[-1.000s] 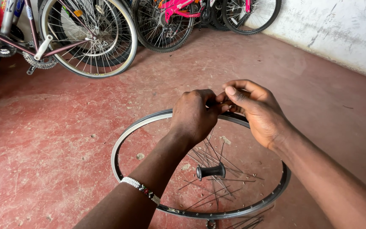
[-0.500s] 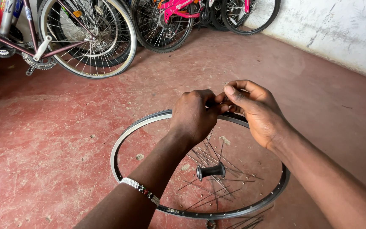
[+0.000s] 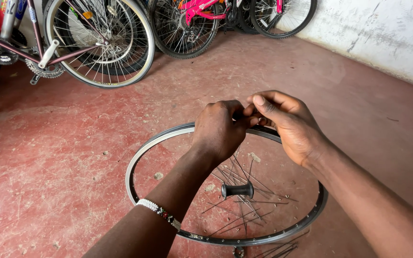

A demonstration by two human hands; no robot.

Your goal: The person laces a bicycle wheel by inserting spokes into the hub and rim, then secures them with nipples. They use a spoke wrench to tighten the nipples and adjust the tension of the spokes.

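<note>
Hands are working together: we are pinching a thin spoke with our left hand (image 3: 219, 128) and right hand (image 3: 285, 123) above the rim (image 3: 142, 155), hub (image 3: 237, 190) inside, red floor (image 3: 72, 157) around.

Worn red-painted concrete floor (image 3: 72, 157), scuffed and dusty. Rough whitewashed wall (image 3: 388, 33) at right, stained. Parked bicycles (image 3: 101, 43) line the far edge. Even daylight throughout.

Barely any change: right hand (image 3: 288, 124) shifted a touch at the rim (image 3: 158, 143), fingers pinching closer to left hand (image 3: 221, 129).
</note>
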